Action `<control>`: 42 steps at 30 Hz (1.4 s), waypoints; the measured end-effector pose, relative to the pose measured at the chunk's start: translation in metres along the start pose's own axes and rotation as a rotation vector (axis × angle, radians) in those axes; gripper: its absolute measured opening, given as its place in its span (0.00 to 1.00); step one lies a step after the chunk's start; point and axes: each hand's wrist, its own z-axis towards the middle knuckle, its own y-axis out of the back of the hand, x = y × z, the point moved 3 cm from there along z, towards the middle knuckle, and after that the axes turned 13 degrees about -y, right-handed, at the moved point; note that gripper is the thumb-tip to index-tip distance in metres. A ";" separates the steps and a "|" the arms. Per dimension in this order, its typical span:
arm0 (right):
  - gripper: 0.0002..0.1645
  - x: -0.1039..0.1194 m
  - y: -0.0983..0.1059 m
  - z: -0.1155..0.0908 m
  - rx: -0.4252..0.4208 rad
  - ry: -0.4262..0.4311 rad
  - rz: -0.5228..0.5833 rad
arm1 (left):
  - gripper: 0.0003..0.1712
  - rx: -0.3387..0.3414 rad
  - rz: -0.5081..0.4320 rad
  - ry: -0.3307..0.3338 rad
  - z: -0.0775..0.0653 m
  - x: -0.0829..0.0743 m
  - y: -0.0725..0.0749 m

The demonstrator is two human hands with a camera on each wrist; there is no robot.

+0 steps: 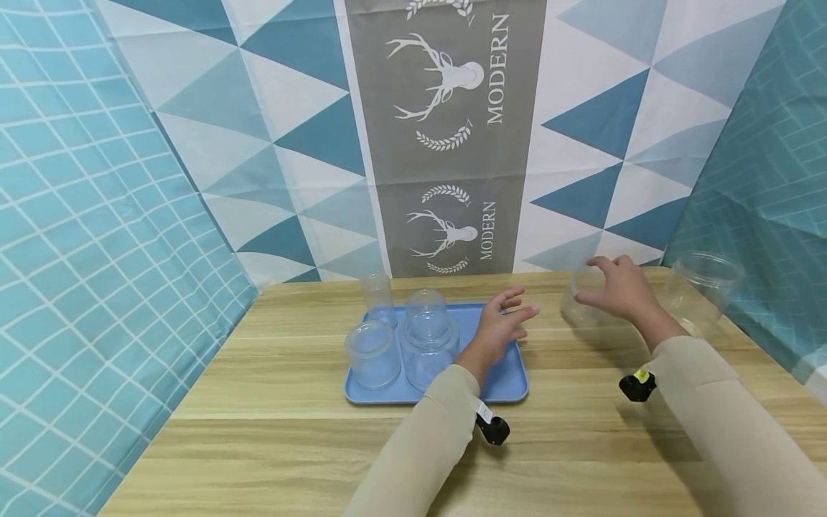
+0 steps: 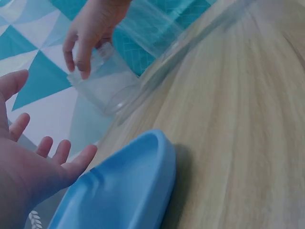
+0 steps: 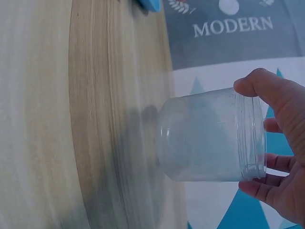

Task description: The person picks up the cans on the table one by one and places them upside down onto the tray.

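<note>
My right hand (image 1: 623,291) grips a clear plastic jar (image 3: 205,138) by its threaded rim, thumb on one side and fingers on the other. The jar is upright close over the wooden table, right of the blue tray (image 1: 507,384). Over the tray's right part, my left hand (image 1: 494,332) has its fingers spread and holds nothing. Several clear jars stand on the tray's left and middle: a wide jar (image 1: 372,359) at front left, a tall narrow jar (image 1: 377,298) behind it, and others beside them.
A larger clear jar (image 1: 701,291) stands at the table's right, just beyond my right wrist. Patterned cloth (image 1: 446,165) hangs along the table's back edge, with tiled-print cloth (image 1: 97,251) on the left side.
</note>
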 end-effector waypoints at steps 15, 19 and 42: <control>0.47 0.006 0.018 -0.030 0.003 0.026 0.094 | 0.34 0.111 0.350 -0.099 -0.011 -0.012 -0.002; 0.47 0.007 0.023 -0.038 0.017 0.016 0.132 | 0.38 0.150 0.462 -0.146 -0.016 -0.018 -0.004; 0.45 0.012 0.033 -0.064 0.165 -0.015 0.424 | 0.39 0.201 0.496 -0.386 -0.033 -0.041 -0.003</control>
